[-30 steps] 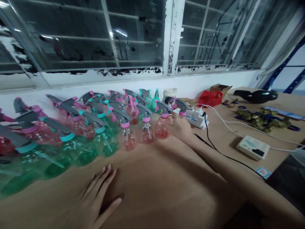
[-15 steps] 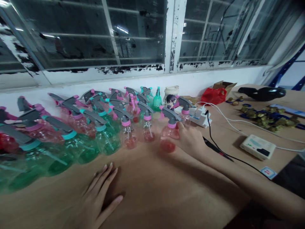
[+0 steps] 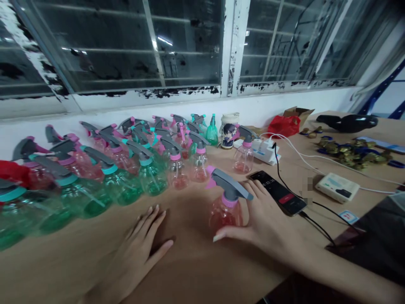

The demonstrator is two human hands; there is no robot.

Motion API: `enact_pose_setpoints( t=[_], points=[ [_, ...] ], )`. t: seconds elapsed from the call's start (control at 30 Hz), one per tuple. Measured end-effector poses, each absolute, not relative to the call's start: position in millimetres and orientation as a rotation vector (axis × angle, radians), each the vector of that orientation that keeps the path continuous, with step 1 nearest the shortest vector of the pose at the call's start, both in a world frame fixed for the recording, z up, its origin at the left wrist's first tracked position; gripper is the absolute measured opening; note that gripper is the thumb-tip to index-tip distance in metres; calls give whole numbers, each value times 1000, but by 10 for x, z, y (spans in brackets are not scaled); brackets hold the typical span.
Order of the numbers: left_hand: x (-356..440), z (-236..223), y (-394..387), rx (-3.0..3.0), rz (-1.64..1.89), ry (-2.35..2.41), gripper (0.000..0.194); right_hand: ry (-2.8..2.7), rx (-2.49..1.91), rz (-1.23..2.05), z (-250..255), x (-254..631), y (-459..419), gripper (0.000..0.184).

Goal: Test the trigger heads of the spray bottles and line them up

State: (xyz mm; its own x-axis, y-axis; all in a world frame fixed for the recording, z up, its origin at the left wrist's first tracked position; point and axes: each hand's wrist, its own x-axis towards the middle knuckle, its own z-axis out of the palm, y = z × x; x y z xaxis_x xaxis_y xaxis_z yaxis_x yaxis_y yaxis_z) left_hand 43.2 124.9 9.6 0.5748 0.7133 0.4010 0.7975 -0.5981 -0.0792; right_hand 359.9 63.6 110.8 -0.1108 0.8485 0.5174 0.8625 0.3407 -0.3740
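My right hand [image 3: 262, 215] is wrapped round a clear pink spray bottle [image 3: 225, 213] with a grey and pink trigger head. Its thumb crosses the front near the base, and the other fingers are mostly hidden behind the bottle. The bottle stands upright at the table, though I cannot tell whether its base touches. On the bare wood to the left, my left hand [image 3: 139, 249] lies flat with spread fingers and holds nothing. Beyond it, a green spray bottle [image 3: 152, 179] and a small pink spray bottle [image 3: 178, 173] stand in a crowded group. Another pink spray bottle [image 3: 243, 158] stands apart, behind my right hand.
A phone [image 3: 280, 194] with a cable lies right of my right hand. Behind are a power strip [image 3: 265, 152], a patterned cup [image 3: 228, 131] and a red plastic bag [image 3: 284, 126]. Farther right are a white box [image 3: 338, 187] and gold-coloured pieces [image 3: 351, 152]. A window wall borders the table.
My right hand has drawn the pink spray bottle nearer to me, uncovering the phone. My left hand stays flat on the table. The view has shifted slightly.
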Motion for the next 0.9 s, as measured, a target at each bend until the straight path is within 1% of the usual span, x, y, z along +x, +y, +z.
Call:
enact_pose_setpoints(
  t=[0.1,0.13,0.2,0.3,0.37,0.47,0.6,0.77,0.9],
  points=[
    [448,120,1246,-2557,-473,-1243,64,-1913,-1210,427,1217,3615,787,79],
    [453,129,1242,-2557,-464,-1243,64,-1854,-1118,597,1235,3610,847,74],
    [464,148,1232,-2554,-445,-1252,65,-1741,-1047,839,1244,3585,962,61],
    [485,184,1209,-2556,-417,-1266,66,-1639,-1000,1000,1232,3542,1102,47],
    [501,211,1193,-2557,-403,-1274,65,-1668,-915,1086,1234,3526,1161,45],
    [516,235,1172,-2558,-403,-1275,65,-1779,-866,1138,1262,3510,1191,40],
    [510,215,1158,-2565,-424,-1265,64,-1749,-1004,1018,1290,3444,1175,27],
    [499,182,1163,-2556,-416,-1262,63,-1609,-1060,1033,1228,3342,1211,27],
    [507,204,1162,-2549,-399,-1259,64,-1564,-1108,990,1155,3339,1266,23]
  ],
)
